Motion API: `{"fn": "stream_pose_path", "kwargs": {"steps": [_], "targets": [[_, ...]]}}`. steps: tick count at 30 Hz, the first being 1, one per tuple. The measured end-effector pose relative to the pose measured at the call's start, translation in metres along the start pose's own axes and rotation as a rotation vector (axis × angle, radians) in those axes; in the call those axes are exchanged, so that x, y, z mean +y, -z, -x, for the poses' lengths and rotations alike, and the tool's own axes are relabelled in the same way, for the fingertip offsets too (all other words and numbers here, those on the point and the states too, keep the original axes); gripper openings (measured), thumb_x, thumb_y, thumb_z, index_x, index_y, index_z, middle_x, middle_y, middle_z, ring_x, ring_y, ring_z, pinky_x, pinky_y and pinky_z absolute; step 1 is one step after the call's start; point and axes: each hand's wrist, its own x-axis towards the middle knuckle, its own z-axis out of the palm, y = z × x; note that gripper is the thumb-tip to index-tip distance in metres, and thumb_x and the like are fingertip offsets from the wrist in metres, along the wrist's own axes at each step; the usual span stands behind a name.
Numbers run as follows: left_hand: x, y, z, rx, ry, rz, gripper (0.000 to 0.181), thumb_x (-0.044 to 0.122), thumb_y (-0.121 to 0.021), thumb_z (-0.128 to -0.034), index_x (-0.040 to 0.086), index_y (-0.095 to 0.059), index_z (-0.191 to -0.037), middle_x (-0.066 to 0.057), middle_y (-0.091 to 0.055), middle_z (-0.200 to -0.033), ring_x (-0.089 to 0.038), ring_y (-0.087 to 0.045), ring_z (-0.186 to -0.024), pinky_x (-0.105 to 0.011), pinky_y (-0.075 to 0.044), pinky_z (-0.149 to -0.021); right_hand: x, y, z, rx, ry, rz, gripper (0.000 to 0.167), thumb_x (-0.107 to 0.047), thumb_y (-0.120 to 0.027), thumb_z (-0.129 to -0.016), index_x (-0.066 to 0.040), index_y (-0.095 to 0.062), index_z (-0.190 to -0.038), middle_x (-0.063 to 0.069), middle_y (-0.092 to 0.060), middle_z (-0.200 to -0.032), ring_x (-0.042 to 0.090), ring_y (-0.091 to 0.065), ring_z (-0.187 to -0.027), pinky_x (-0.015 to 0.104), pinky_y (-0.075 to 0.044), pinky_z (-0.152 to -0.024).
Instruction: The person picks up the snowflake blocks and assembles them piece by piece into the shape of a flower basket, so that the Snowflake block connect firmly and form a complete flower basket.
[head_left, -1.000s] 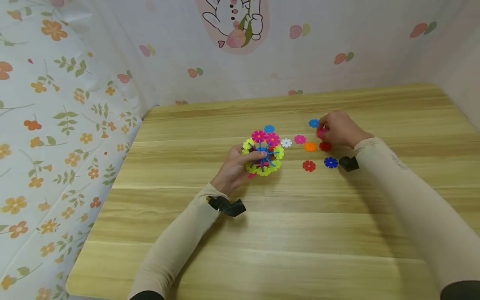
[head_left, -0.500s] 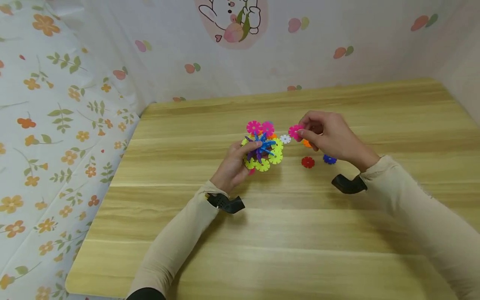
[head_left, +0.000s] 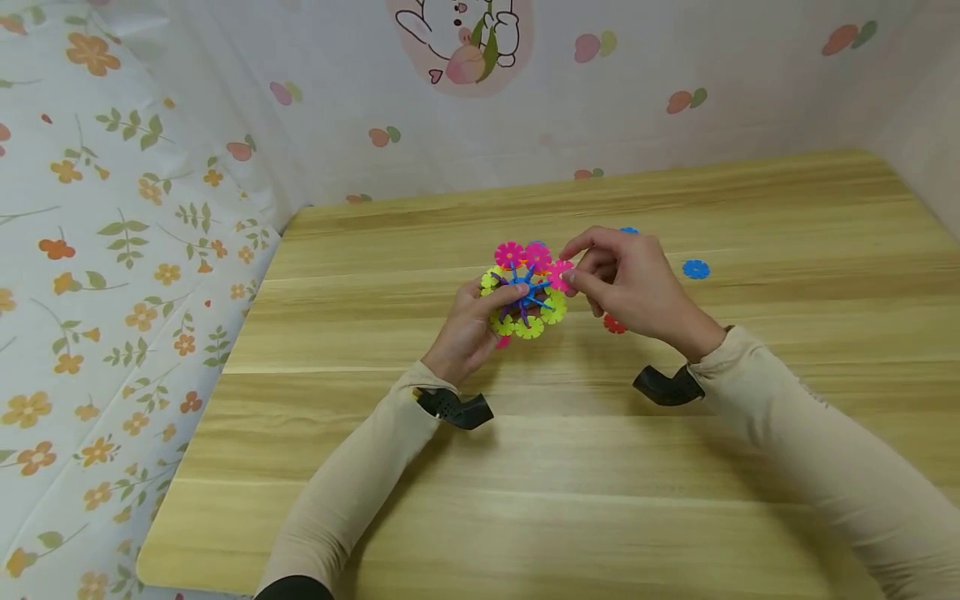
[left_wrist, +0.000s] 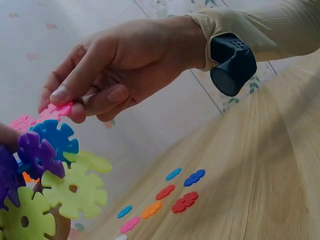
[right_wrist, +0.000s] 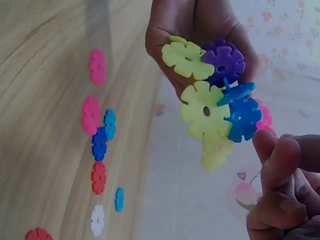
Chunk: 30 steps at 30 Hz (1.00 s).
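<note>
In the head view my left hand (head_left: 467,333) grips a round cluster of interlocked flower-shaped plastic discs (head_left: 529,327), its thumb lying across the blue middle. Yellow-green, purple, blue and pink discs make up the cluster. My right hand (head_left: 633,283) pinches a pink notched disc (head_left: 559,273) between thumb and forefinger at the cluster's upper right. In the left wrist view that pink disc (left_wrist: 56,111) lies against the blue disc (left_wrist: 56,141); I cannot tell whether they are slotted together. The right wrist view shows yellow-green discs (right_wrist: 204,107) and a purple disc (right_wrist: 222,62) by the left palm.
Loose discs lie on the wooden table (head_left: 480,492): a light blue disc (head_left: 696,269) to the right and a red disc (head_left: 615,323) under the right hand. An orange disc (left_wrist: 151,209) and a white disc (right_wrist: 97,220) lie among them. A printed cloth (head_left: 480,133) hangs behind.
My right hand has picked up the pink disc from the table's right side and brought it left to the cluster. The left hand stays nearly in place, having tilted the cluster a little.
</note>
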Motion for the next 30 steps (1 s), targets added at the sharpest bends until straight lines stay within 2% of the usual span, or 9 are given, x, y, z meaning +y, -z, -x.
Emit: {"fn": "stream_pose_path", "kwargs": {"steps": [7, 14, 20, 25, 30], "targets": [[-0.002, -0.002, -0.002, 0.029, -0.001, -0.014, 0.035, 0.008, -0.06, -0.0978, 0.003, -0.057, -0.132, -0.003, -0.065, -0.115, -0.013, -0.067, -0.103, -0.026, -0.06, -0.086, 0.004, -0.009, 0.003, 0.042, 0.055, -0.018, 0.014, 0.002, -0.061, -0.094, -0.001, -0.065, -0.108, 0.008, -0.07, -0.071, 0.012, -0.056, -0.045, 0.025, -0.041, -0.04], [-0.005, -0.004, -0.003, 0.066, -0.023, -0.066, 0.034, 0.008, -0.063, -0.0962, 0.004, -0.059, -0.13, -0.004, -0.067, -0.113, -0.012, -0.069, -0.099, -0.026, -0.06, -0.084, 0.004, -0.013, 0.003, 0.069, 0.039, -0.053, 0.009, 0.006, -0.063, -0.092, 0.001, -0.066, -0.099, 0.015, -0.072, -0.075, 0.014, -0.057, -0.046, 0.023, -0.049, -0.048], [-0.005, -0.008, -0.005, 0.05, -0.02, -0.112, 0.035, 0.011, -0.065, -0.0962, 0.007, -0.059, -0.13, -0.003, -0.067, -0.112, -0.012, -0.068, -0.098, -0.026, -0.06, -0.083, 0.006, -0.014, 0.004, 0.078, 0.031, -0.085, 0.006, 0.007, -0.065, -0.091, 0.004, -0.066, -0.097, 0.018, -0.07, -0.073, 0.011, -0.058, -0.045, 0.025, -0.052, -0.048], [-0.004, -0.004, -0.005, 0.063, -0.01, -0.116, 0.031, 0.012, -0.064, -0.0962, 0.006, -0.059, -0.127, -0.001, -0.068, -0.107, -0.011, -0.069, -0.092, -0.025, -0.06, -0.078, 0.01, -0.017, 0.002, 0.051, 0.004, -0.125, 0.008, 0.008, -0.061, -0.092, 0.005, -0.064, -0.1, 0.022, -0.067, -0.073, 0.017, -0.06, -0.046, 0.027, -0.052, -0.048], [-0.003, 0.003, -0.004, 0.048, 0.033, -0.098, 0.029, 0.018, -0.061, -0.0975, 0.009, -0.061, -0.125, 0.001, -0.069, -0.105, -0.011, -0.067, -0.095, -0.026, -0.059, -0.081, 0.01, -0.013, -0.003, 0.018, -0.005, -0.085, 0.009, 0.002, -0.06, -0.096, 0.002, -0.064, -0.105, 0.017, -0.068, -0.076, 0.014, -0.061, -0.05, 0.029, -0.054, -0.053]]}}
